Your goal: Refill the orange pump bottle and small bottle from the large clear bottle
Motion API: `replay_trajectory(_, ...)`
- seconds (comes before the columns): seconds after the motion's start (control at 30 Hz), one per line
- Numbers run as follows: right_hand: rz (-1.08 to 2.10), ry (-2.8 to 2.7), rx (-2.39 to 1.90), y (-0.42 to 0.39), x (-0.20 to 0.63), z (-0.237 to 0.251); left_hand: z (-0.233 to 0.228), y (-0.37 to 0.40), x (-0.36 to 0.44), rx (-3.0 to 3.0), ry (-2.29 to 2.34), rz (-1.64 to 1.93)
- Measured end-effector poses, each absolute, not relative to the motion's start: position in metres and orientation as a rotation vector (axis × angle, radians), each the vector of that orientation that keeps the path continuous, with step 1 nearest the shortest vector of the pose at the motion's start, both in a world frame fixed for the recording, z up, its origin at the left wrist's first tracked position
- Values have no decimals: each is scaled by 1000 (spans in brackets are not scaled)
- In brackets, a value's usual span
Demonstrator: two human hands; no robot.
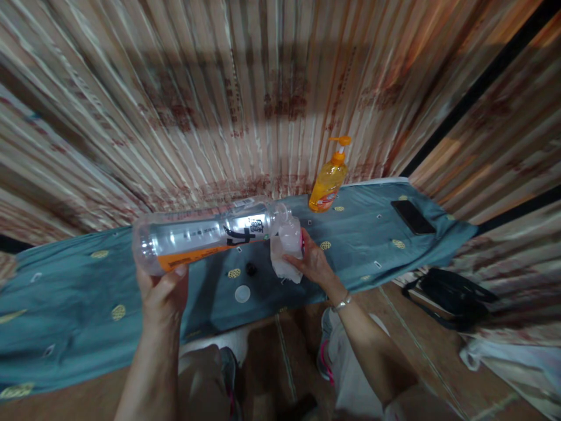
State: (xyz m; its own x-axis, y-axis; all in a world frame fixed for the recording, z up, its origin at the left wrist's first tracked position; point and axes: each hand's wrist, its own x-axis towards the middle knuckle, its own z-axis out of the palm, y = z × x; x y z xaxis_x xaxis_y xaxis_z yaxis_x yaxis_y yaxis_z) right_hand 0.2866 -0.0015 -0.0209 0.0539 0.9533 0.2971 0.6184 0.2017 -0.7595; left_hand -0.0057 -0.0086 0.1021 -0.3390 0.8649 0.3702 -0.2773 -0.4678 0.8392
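My left hand [164,292] is wrapped round the base end of a large clear plastic bottle [193,234] with a silver and orange label. The bottle lies almost level in the air, its neck pointing right. At its mouth, my right hand [313,260] grips a whitish translucent container [287,251], whose exact kind is blurred. Neck and container meet or overlap in view; whether they touch, I cannot tell. Below them on the cloth sit a small black cap [250,269] and a round whitish lid [242,294].
A pump bottle of yellow-orange liquid [328,184] stands at the back of the teal cloth [87,310]. A black phone [412,217] lies at the right. Striped curtains [263,105] hang behind, and a dark bag [451,295] rests at the lower right.
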Motion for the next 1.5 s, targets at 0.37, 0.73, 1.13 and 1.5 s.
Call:
replay_trajectory(0.37, 504, -1649, -1529, -1, 287, -24, 102, -8, -6, 1051, 886, 1874)
replay_trajectory(0.73, 497, -1660, -1525, -1, 287, -23, 104, -10, -6, 1059, 906, 1888)
replay_trajectory(1.13, 479, -1657, -1511, 0, 287, -26, 102, -10, -7, 1064, 918, 1901)
replay_trajectory(1.5, 482, -1681, -1488, -1, 287, -23, 106, -11, -6, 1047, 924, 1896)
